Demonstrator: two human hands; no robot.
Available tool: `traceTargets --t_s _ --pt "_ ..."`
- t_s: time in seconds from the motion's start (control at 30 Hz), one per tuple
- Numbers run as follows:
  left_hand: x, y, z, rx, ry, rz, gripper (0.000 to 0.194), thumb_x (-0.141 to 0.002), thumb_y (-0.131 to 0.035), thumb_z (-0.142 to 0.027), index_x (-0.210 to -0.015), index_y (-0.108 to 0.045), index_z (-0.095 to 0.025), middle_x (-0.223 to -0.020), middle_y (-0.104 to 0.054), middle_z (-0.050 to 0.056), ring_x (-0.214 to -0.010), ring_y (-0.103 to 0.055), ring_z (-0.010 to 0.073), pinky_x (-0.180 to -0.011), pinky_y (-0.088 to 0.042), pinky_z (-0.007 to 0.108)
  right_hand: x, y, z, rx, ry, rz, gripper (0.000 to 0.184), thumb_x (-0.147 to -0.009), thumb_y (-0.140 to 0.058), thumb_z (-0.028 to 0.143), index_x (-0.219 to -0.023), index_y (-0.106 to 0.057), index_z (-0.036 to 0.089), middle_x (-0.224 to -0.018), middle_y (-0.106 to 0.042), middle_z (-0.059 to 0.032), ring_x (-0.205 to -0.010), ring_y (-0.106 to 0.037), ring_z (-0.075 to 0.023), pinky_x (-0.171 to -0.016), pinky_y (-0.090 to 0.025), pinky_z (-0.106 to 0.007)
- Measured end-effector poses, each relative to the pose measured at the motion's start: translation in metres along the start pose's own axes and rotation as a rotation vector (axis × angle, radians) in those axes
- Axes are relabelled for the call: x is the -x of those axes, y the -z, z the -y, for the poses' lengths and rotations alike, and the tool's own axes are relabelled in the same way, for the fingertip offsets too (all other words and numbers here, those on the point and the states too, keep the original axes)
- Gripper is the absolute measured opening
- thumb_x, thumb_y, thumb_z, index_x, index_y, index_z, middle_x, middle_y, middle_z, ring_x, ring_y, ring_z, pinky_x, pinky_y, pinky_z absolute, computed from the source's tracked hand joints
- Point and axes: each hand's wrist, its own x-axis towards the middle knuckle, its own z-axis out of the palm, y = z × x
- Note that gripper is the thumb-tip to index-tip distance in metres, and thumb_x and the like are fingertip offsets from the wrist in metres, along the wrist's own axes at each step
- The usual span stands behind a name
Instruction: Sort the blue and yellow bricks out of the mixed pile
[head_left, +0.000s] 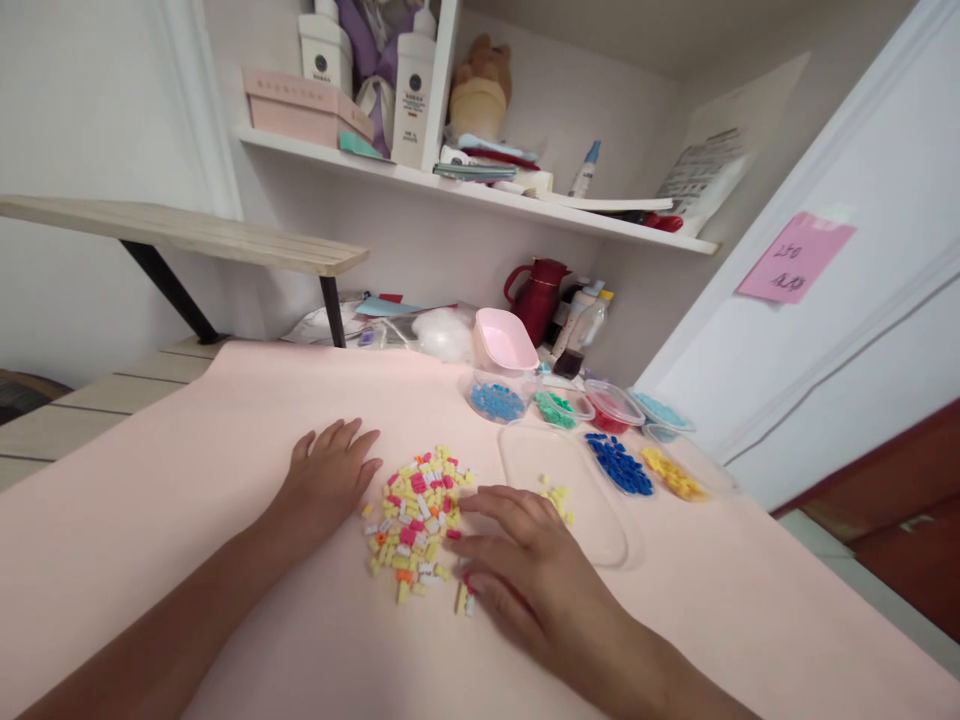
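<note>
A loose pile of small toy bricks (pixel 420 505), mostly yellow with pink, white and orange among them, lies on the pale pink table cover (pixel 300 640). To the left of the pile rests my left hand (pixel 330 475), palm down with its fingers spread, holding nothing. My right hand (pixel 529 560) reaches over the pile's right edge, fingers apart, the tips near or touching the bricks there. Behind that hand sits a clear shallow tray (pixel 592 480) with several yellow bricks (pixel 559 500) in it, partly covered from view by the hand.
Clear containers hold blue bricks (pixel 496 402), green bricks (pixel 555 408), dark blue bricks (pixel 619 463) and yellow-orange bricks (pixel 671 472). Behind them stand a pink tub (pixel 506 342) and a dark red jug (pixel 536 300). A white shelf (pixel 360 168) hangs above; a small wooden stand (pixel 225 240) is at left.
</note>
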Motion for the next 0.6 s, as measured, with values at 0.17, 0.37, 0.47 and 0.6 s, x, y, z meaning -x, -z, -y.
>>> traceTargets --t_s 0.17,0.37,0.47,0.6 --pt "0.000 0.001 -0.001 0.002 0.004 0.017 0.048 -0.096 -0.032 -0.036 -0.139 -0.051 -0.025 -0.154 -0.042 0.008 -0.143 -0.032 0.0264 -0.115 -0.019 0.051 -0.001 -0.001 0.010 -0.048 -0.003 0.119 0.024 -0.092 -0.059 0.037 -0.114 -0.066 0.028 -0.137 -0.056 -0.0056 -0.130 -0.042 -0.0262 -0.106 -0.037 -0.046" --pt "-0.001 0.000 -0.001 -0.007 -0.010 0.003 0.049 -0.096 -0.031 -0.037 -0.139 -0.051 -0.025 -0.153 -0.042 0.008 -0.143 -0.033 0.0274 -0.115 -0.021 0.052 0.002 -0.004 0.011 -0.060 0.009 0.143 0.016 -0.089 -0.062 0.028 -0.104 -0.067 0.030 -0.141 -0.052 -0.0023 -0.134 -0.038 -0.0256 -0.108 -0.035 -0.045" --pt "-0.001 0.002 -0.003 -0.026 -0.008 0.014 0.049 -0.096 -0.031 -0.036 -0.139 -0.051 -0.025 -0.154 -0.041 0.008 -0.143 -0.032 0.0270 -0.115 -0.021 0.052 0.002 -0.003 0.010 -0.068 0.014 0.154 0.012 -0.090 -0.062 0.025 -0.098 -0.068 0.030 -0.141 -0.051 -0.0009 -0.133 -0.039 -0.0248 -0.108 -0.035 -0.044" --pt "0.000 0.005 -0.004 -0.025 -0.001 0.030 0.049 -0.096 -0.031 -0.036 -0.140 -0.050 -0.025 -0.155 -0.040 0.008 -0.143 -0.032 0.0269 -0.115 -0.021 0.052 0.001 -0.003 0.010 -0.081 0.025 0.136 0.014 -0.089 -0.064 0.034 -0.101 -0.068 0.028 -0.139 -0.053 -0.0037 -0.133 -0.040 -0.0259 -0.108 -0.035 -0.044"
